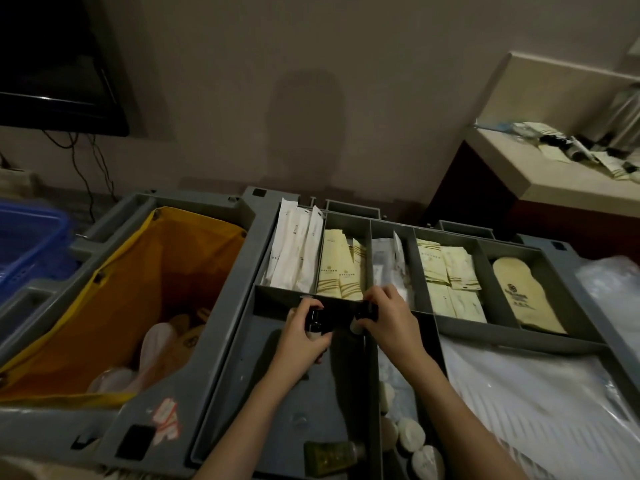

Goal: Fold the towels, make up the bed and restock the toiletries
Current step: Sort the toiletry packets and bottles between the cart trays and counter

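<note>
A small dark bottle point(314, 323) is held upright in the curled left hand point(304, 336) at the far edge of the cart tray point(277, 403), against its divider wall. Another dark item point(367, 311) is pinched by the right hand point(388, 320) just beside it. Open tray floor lies nearer the body.

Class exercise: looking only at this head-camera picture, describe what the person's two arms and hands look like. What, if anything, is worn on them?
Both forearms come in bare from the lower edge: no sleeve shows on either arm. The left hand and the right hand wear no gloves. No watch, bracelet or ring can be seen on them, though the light is dim. The fingernails look short and unpainted as far as the picture lets one tell.
</note>
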Tool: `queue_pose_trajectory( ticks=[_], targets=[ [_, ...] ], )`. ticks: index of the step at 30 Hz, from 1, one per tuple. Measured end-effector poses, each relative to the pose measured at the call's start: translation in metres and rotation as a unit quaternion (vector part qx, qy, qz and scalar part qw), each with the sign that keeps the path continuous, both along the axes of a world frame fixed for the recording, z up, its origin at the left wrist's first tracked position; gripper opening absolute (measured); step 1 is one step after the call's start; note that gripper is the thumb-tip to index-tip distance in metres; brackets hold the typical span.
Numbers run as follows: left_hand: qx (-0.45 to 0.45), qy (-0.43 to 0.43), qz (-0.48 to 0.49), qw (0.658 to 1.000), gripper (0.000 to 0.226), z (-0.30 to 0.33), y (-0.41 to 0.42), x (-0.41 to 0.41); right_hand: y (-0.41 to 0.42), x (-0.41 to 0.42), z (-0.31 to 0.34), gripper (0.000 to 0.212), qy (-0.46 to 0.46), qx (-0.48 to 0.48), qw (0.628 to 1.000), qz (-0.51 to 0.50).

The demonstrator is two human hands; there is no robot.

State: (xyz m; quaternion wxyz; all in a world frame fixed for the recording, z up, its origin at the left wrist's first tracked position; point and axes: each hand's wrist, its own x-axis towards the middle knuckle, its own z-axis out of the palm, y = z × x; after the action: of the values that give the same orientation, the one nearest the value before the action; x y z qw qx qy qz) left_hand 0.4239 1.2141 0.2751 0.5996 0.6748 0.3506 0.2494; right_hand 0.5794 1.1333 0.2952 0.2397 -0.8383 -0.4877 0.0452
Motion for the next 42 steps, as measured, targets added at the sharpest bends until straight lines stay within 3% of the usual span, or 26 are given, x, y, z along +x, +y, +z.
queue_pose_trajectory(
  ticks=[4,9,14,20,27,32,35,39,42],
  targets=[
    [0.007,0.000,-0.009,1.000,0.048,-0.006,0.003,0.005,-0.001,0.000,-0.001,0.038,-0.008,-0.016,1.000,0.007],
    [0.009,-0.001,-0.010,1.000,0.047,-0.012,0.006,0.012,-0.005,0.001,0.008,0.052,0.045,-0.008,0.999,0.017],
    [0.040,0.009,-0.042,0.998,0.046,-0.013,0.004,0.014,0.000,-0.006,0.016,0.033,-0.013,0.001,0.996,0.086],
    [0.042,-0.012,-0.053,0.998,0.044,-0.015,0.000,0.012,0.004,-0.009,0.012,0.023,-0.003,-0.010,0.997,0.080],
    [0.117,0.029,-0.051,0.991,0.037,-0.019,0.005,0.006,0.006,0.000,0.017,0.027,-0.028,0.002,0.999,0.034],
    [0.134,0.006,-0.043,0.990,0.035,-0.023,0.006,0.006,0.011,-0.001,0.014,0.027,-0.034,0.007,0.999,0.028],
    [0.095,-0.017,-0.048,0.994,0.041,-0.024,0.009,0.005,0.012,0.000,0.015,0.027,-0.054,0.006,0.998,0.040],
    [0.040,-0.037,-0.062,0.997,0.067,-0.023,0.007,0.004,0.013,0.000,0.015,0.027,-0.062,-0.005,0.997,0.049],
    [0.008,-0.020,-0.035,0.999,0.062,-0.024,0.008,0.008,0.011,0.002,0.018,0.028,-0.013,-0.028,0.998,0.051]
  ],
)
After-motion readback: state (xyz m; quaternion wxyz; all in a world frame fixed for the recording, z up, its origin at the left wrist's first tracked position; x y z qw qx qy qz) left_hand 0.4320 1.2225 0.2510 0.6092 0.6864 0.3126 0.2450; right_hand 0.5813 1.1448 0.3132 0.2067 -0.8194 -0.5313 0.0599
